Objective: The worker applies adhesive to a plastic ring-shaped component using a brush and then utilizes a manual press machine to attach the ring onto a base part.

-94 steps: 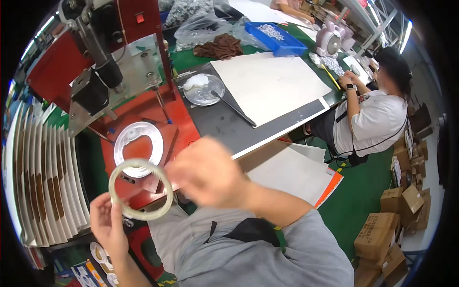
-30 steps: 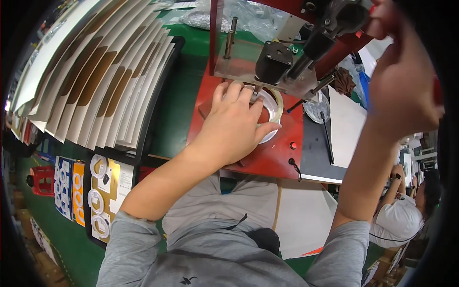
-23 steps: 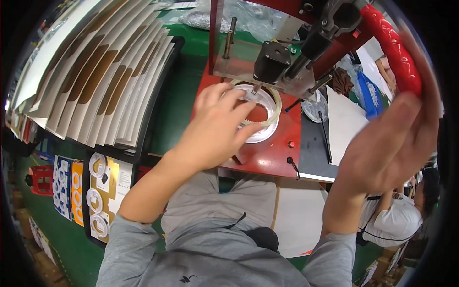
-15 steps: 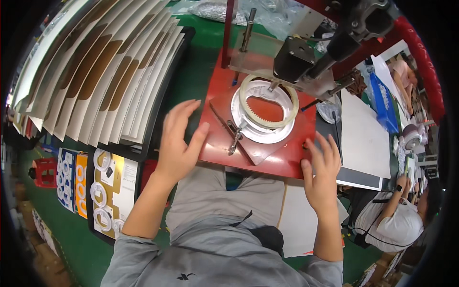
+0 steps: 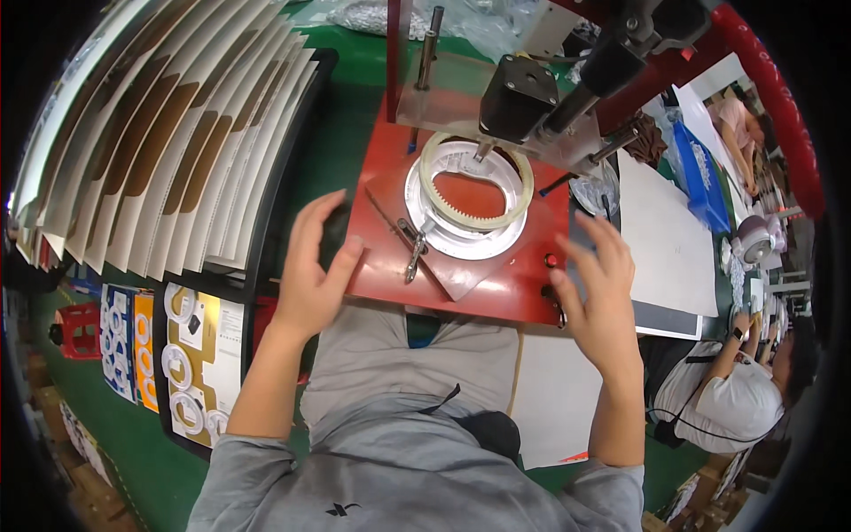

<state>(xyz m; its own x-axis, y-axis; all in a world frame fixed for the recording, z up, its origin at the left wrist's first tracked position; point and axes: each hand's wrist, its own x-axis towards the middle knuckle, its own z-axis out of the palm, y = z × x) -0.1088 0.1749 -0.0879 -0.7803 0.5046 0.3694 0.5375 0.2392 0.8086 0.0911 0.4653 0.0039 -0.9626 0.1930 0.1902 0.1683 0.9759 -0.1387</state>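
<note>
My left hand (image 5: 310,270) is open and holds nothing, thumb and fingers spread at the left edge of a red base plate (image 5: 372,266). My right hand (image 5: 601,288) is also open and empty, its fingers apart beside the plate's right edge, next to a small red button (image 5: 550,260). On the plate sits a white round part (image 5: 417,206) with a wide cut-out in its middle. A cream toothed ring (image 5: 523,202) lies over it, below a clear plate (image 5: 448,115). A small metal toggle clamp (image 5: 413,259) stands at the white part's near left side.
A black motor block (image 5: 519,97) and a dark arm rise above the ring. To the left, a rack holds several white and brown card sheets (image 5: 177,151). Farther right are a white sheet (image 5: 665,230), a blue bin (image 5: 700,186) and a seated person (image 5: 736,399).
The view has shifted, so the red plate appears farther left. My right hand has drawn slightly away from the plate's edge, and the red button now shows. Both hands stay open.
</note>
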